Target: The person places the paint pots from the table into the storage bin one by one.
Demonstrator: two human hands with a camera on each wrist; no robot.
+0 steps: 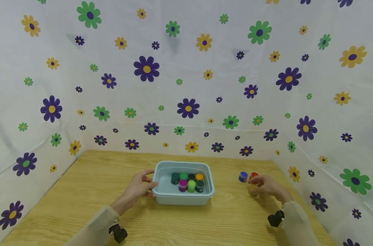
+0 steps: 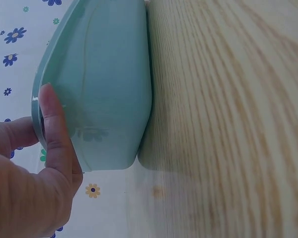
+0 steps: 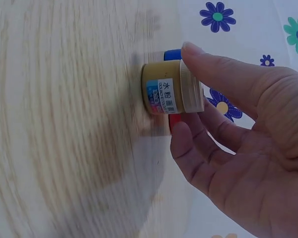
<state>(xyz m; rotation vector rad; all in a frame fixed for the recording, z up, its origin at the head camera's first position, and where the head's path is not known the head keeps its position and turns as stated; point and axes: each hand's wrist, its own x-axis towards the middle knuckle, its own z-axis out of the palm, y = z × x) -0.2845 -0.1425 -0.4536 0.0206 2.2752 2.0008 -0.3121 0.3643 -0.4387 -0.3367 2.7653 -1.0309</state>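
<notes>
My left hand [image 1: 137, 188] holds the near-left rim of a pale blue plastic tub [image 1: 183, 200], thumb on one side of the rim and fingers on the other. Several small paint jars stand inside it, among them a magenta jar [image 1: 182, 185], a lime green jar [image 1: 191, 186] and an orange-topped jar [image 1: 199, 177]. On the right, my right hand [image 1: 271, 187] pinches the clear lid of an ochre paint jar [image 3: 161, 88] between thumb and fingers. Its label faces the right wrist camera. A red jar [image 1: 254, 175] is just behind, partly hidden.
A blue paint jar [image 1: 243, 176] stands left of the red one. Wooden table surface [image 1: 228, 212] lies between the tub and these jars. A white flowered cloth [image 1: 186, 85] hangs along the back and both sides of the table.
</notes>
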